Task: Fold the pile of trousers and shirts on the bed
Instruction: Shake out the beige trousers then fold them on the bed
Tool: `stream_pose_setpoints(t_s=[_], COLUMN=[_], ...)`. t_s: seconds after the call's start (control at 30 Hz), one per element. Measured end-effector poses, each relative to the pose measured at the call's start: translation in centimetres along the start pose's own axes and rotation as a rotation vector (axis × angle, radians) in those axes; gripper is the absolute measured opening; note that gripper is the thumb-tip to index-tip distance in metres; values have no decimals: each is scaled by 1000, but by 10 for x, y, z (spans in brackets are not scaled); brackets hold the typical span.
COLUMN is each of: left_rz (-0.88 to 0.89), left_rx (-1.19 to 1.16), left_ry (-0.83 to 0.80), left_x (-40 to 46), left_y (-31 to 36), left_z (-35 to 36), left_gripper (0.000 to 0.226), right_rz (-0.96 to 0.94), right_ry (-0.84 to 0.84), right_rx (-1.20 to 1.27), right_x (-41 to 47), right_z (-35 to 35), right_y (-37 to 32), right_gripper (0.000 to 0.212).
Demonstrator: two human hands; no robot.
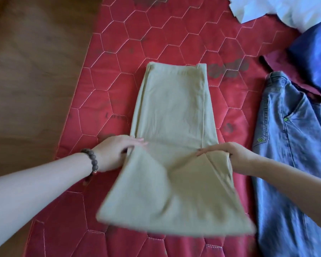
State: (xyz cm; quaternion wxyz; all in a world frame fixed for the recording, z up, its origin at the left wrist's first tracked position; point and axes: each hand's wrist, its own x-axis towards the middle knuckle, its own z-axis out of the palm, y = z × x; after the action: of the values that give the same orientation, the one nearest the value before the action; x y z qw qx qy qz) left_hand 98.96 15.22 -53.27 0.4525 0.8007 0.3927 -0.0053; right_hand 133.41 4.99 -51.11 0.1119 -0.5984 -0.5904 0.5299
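Observation:
A pair of khaki trousers [172, 115] lies lengthwise on the red quilted mattress [165, 34], legs stacked one on the other. The near part of the trousers is lifted off the mattress and blurred. My left hand [115, 153], with a bead bracelet on the wrist, pinches the trousers' left edge at the fold line. On the right edge, level with it, my right hand [228, 154] grips the cloth. Blue jeans [289, 138] lie flat to the right of the khaki pair.
At the back right lies a heap of clothes: a white garment [278, 8], a blue one [315, 52] and a dark red one [278, 65]. The mattress's left edge borders a brown wooden floor [30, 71].

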Motion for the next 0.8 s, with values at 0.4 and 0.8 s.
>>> stream_pose_setpoints(t_s=[0.4, 0.8], left_rz=[-453, -368], left_rx=[-244, -43], left_ry=[359, 716], left_x=[-5, 17], left_y=[23, 35], left_z=[25, 43], left_gripper=[38, 32], right_rz=[580, 479], right_ry=[370, 808], right_rx=[774, 379], right_x=[-2, 6], right_z=[39, 63], right_y=[13, 3], right_gripper=[20, 25])
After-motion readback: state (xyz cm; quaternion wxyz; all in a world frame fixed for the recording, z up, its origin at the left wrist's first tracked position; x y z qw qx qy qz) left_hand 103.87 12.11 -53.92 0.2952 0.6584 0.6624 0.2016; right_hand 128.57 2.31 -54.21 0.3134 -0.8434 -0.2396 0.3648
